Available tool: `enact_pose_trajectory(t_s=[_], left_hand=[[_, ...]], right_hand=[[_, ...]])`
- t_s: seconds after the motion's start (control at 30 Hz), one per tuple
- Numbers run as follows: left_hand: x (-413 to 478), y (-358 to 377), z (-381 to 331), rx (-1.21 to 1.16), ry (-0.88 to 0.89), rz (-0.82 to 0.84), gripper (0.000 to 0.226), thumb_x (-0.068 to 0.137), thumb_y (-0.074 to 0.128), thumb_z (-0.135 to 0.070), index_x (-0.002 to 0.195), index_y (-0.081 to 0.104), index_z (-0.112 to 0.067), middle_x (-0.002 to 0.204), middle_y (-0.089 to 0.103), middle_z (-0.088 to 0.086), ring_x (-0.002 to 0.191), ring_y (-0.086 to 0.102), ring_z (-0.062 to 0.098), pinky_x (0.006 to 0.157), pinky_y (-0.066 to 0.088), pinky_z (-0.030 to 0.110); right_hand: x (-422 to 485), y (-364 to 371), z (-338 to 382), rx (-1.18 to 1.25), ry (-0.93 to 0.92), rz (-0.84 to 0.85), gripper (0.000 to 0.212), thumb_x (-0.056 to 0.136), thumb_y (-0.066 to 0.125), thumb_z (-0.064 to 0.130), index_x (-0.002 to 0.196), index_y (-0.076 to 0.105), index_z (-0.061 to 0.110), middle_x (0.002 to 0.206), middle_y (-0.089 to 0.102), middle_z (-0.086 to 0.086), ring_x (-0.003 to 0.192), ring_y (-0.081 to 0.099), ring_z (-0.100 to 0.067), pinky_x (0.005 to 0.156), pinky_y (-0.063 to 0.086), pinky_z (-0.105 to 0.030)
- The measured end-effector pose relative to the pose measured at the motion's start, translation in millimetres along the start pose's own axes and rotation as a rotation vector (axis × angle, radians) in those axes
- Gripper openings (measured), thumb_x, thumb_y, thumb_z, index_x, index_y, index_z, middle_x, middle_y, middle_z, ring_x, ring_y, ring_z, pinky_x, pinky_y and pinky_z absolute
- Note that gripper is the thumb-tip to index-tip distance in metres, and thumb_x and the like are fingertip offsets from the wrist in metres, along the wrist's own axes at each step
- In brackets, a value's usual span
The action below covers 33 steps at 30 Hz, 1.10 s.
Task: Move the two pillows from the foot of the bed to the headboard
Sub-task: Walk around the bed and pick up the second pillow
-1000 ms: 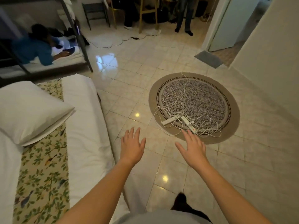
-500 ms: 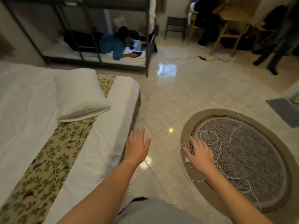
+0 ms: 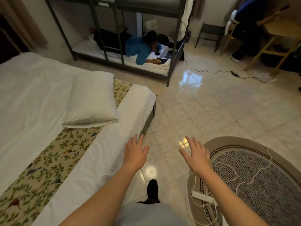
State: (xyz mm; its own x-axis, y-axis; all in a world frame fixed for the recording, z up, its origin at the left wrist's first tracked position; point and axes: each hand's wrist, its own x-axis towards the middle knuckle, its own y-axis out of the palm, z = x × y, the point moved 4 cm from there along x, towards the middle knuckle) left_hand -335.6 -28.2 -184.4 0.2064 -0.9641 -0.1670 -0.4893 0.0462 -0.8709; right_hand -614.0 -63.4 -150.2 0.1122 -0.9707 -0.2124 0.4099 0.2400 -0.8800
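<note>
Both grips, left hand (image 3: 136,153) and right hand (image 3: 196,154), wide and empty, pillow (image 3: 92,101) well apart up-left.

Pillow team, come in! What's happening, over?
Left hand and right hand open, empty. One pillow on floral runner, untouched. White cord underfoot.

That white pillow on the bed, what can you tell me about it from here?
The pillow is plump and rectangular, in a plain white, lightly creased fabric case whose flat open flap shows along the near edge. It lies flat on the bed, partly on the white sheet and partly on the leaf-and-bird patterned runner. Neither the left hand nor the right hand touches it. Only one pillow is visible.
</note>
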Motion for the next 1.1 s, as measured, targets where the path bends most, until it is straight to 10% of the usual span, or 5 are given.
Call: enact_pose_trajectory(t_s=[0.5,1.1], left_hand=[[292,-41,-47,-0.018,-0.022,-0.045,0.063,0.104,0.029,-0.055,0.159,0.027,-0.026,0.165,0.027,0.007,0.151,0.022,0.030,0.124,0.020,0.045],[530,-46,-75,-0.122,-0.492,-0.252,0.063,0.105,0.027,-0.054,0.161,0.022,-0.025,0.167,0.022,0.008,0.152,0.021,0.030,0.125,0.018,0.045]], right_hand=[[289,-59,32,-0.009,-0.026,0.005,0.070,0.094,0.032,0.071,0.155,0.012,0.044,0.167,0.012,0.007,0.153,0.009,-0.024,0.122,0.008,-0.053],[656,-109,92,-0.206,-0.472,0.231,0.071,0.094,0.029,0.072,0.156,0.014,0.042,0.167,0.011,0.007,0.153,0.008,-0.025,0.121,0.008,-0.054]])
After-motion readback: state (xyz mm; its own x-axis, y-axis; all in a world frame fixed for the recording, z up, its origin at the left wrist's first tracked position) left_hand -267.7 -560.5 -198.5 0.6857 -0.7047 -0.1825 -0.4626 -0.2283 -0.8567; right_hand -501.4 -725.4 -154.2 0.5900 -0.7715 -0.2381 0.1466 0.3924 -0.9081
